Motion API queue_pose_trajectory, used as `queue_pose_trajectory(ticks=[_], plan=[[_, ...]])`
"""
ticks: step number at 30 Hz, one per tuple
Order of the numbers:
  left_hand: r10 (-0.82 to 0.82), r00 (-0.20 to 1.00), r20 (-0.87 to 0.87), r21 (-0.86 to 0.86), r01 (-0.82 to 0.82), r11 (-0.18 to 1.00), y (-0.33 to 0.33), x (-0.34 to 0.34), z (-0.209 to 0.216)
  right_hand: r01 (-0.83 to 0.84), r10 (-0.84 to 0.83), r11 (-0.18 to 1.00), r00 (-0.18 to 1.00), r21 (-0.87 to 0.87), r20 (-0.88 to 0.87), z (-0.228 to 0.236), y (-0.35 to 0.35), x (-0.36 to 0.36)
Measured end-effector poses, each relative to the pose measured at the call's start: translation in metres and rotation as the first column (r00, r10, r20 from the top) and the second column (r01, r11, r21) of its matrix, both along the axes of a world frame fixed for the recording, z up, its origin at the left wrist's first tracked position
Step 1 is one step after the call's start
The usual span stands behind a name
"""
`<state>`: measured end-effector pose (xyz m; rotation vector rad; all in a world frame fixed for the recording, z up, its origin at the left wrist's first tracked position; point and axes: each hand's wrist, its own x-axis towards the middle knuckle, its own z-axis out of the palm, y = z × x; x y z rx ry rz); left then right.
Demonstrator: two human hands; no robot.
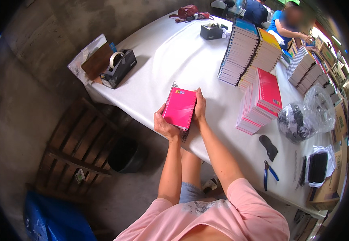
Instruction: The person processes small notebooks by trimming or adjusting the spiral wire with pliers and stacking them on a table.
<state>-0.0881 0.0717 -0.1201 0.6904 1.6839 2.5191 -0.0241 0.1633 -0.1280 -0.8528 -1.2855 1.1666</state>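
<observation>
A pink spiral notebook (pixel 179 108) is held between my two hands above the near edge of the white table. My left hand (pixel 167 123) grips its left lower side, and my right hand (pixel 200 106) is wrapped along its right side. Loose wire-like coil (pixel 175 85) sticks out past its upper left corner, and dark coil (pixel 185 135) shows below its lower end. To the right stands a stack of pink-covered books (pixel 259 102). Blue-handled cutters (pixel 269 175) and a dark flat piece (pixel 268 147) lie nearer me on the right.
Taller stacks of blue (pixel 239 52) and yellow-covered books (pixel 266 50) stand farther back. A clear bag of black coils (pixel 303 116) is at right. Tape dispensers (pixel 120 68) sit on the table (pixel 158 64). A wooden chair (pixel 74 144) stands left; another person (pixel 285 28) works far right.
</observation>
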Motion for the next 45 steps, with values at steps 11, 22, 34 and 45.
queue_pose_trajectory(ticks=[11,22,34,45], plan=[[-0.168,0.978,0.121,0.211,0.14,0.967,-0.002,-0.004,-0.004,0.174,-0.223,0.933,0.967,0.316,0.125,0.027,-0.031,0.018],[-0.198,0.978,-0.063,-0.043,0.195,0.98,-0.033,0.01,0.017,0.52,-0.734,0.643,0.628,0.562,0.259,0.206,-0.039,0.272],[0.068,0.924,-0.378,-0.072,-0.103,0.992,-0.067,0.013,0.083,0.284,-0.259,0.959,0.848,0.016,0.462,0.177,-0.024,0.299],[-0.926,0.338,-0.171,-0.31,0.873,0.376,-0.069,0.129,0.125,-0.074,-0.073,0.959,0.869,0.274,0.49,0.123,-0.165,0.281]])
